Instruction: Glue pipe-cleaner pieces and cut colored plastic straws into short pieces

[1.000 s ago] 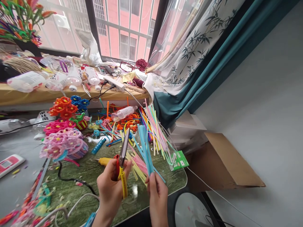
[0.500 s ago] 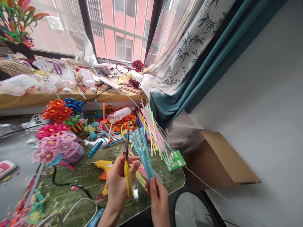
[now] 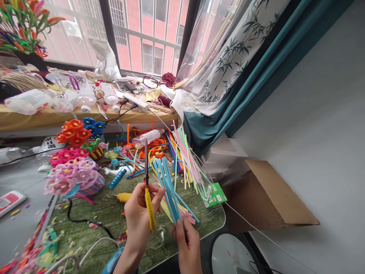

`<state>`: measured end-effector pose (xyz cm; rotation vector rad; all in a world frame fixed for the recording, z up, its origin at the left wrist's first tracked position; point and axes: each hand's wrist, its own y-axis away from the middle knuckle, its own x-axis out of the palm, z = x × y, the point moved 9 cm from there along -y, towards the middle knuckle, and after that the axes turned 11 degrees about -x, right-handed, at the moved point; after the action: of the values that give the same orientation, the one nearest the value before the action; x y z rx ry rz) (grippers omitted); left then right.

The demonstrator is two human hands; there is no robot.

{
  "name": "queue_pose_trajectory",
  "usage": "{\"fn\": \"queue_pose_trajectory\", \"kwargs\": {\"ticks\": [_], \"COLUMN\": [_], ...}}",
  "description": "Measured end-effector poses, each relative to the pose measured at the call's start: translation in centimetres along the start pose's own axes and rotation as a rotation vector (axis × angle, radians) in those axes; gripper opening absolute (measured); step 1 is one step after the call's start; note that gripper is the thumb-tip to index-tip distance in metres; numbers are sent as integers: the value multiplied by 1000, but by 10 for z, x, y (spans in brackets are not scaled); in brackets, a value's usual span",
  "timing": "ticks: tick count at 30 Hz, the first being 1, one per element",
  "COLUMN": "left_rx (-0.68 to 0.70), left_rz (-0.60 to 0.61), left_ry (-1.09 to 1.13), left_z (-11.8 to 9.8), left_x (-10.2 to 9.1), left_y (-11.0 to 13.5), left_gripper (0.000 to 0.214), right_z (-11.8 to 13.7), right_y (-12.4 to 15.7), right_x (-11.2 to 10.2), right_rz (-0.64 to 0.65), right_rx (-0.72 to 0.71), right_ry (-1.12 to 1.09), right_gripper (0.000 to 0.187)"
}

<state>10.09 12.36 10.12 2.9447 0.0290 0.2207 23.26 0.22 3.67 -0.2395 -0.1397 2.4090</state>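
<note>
My left hand (image 3: 142,209) is closed around yellow-handled scissors (image 3: 149,207), whose dark blades point up. Its thumb tip and index finger come close to a bundle of light-blue pipe cleaners (image 3: 168,190); whether they touch it I cannot tell. My right hand (image 3: 186,236) pinches the bundle's lower end, and the stems fan out upward. Under the bundle, pink and yellow pipe cleaners (image 3: 186,214) lie on the green mat (image 3: 211,222). A yellow glue gun (image 3: 124,197) rests behind my left hand, mostly hidden by it.
Pastel pipe cleaners (image 3: 186,156) lie beside a green packet (image 3: 217,195) at the table's right edge. Fuzzy flower bunches (image 3: 75,177) stand at left. A plastic bottle (image 3: 146,139) lies at the back. A cardboard box (image 3: 279,194) is on the right, and a white cable (image 3: 262,233) runs past it.
The scissors have tilted slightly left, their tips shifting left. The blue bundle's top ends have drawn closer together. The camera view has shifted a little, and my left hand now covers more of the glue gun.
</note>
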Motion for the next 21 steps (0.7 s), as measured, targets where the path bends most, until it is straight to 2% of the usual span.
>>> {"fn": "queue_pose_trajectory", "kwargs": {"ticks": [12,16,18,21], "left_rx": [-58,-9,19,-26], "left_rz": [72,63,102,167], "left_ry": [-45,-121,-175,-287], "left_z": [4,2,4,20], "left_x": [4,-5,-11,-20], "left_y": [-6,-9,-7,4], "left_gripper": [26,30,33,39], "right_z": [-3,-4,-2,5], "right_y": [-2,-20,-33,-50], "right_x": [0,-3,-7,-8], "right_rz": [77,118,110,133], "right_rx": [19,29,46,77], "right_ry": [3,5,-17,-53], "right_gripper": [44,44,45,47]}}
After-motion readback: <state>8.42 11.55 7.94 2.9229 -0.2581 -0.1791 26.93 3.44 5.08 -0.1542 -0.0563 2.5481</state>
